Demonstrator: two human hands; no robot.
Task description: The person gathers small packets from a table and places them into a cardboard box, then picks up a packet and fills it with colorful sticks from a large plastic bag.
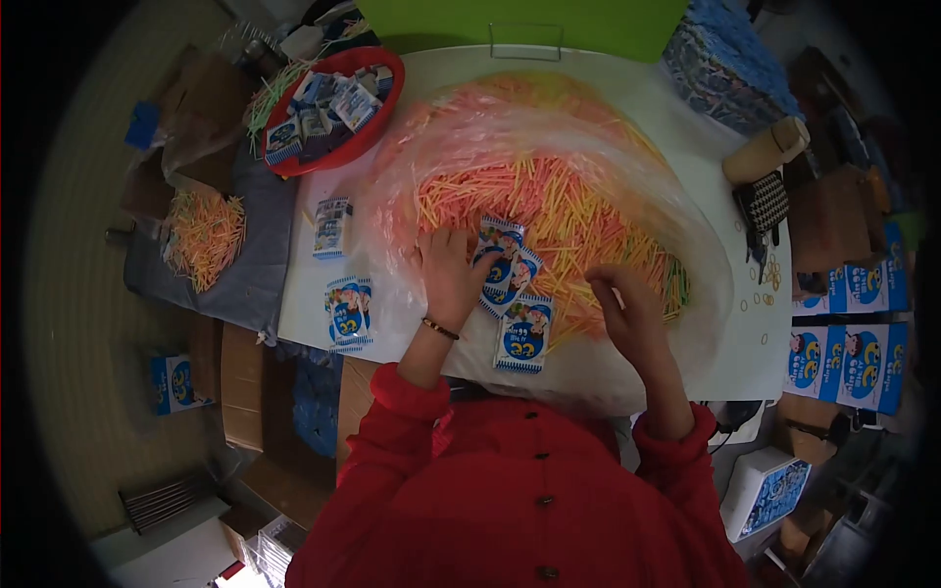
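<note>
At the far left a small heap of orange and yellow sticks (201, 235) lies on a grey cloth (250, 284) that hangs beside the tabletop (686, 147). A red basin (377, 132) above it, at the tabletop's corner, is full of small blue printed packets. Two more blue packets (333, 225) (350, 312) lie flat on the white tabletop, just left of a clear plastic sheet (706, 284). The person, in red sleeves, has the left hand (449, 276) resting palm down at the near left edge of the big stick pile (569, 201), fingers spread wide. Its fingertips touch the uppermost of three fanned packets (500, 245), and it grips nothing. The lowest of those packets (524, 333) lies just right of the wrist, on the plastic sheet. The pile itself, orange, pink and yellow with some green at its right end, covers the middle of the sheet. The right hand (629, 312) sits on the pile's near right edge with its fingers curled inward and close together among the sticks; it cannot be made out whether they pinch any. Further right, loose rubber bands (765, 289) dot the tabletop, a cardboard tube (767, 149) lies near the far edge, and stacks of blue cartons (853, 358) stand beyond the tabletop.
</note>
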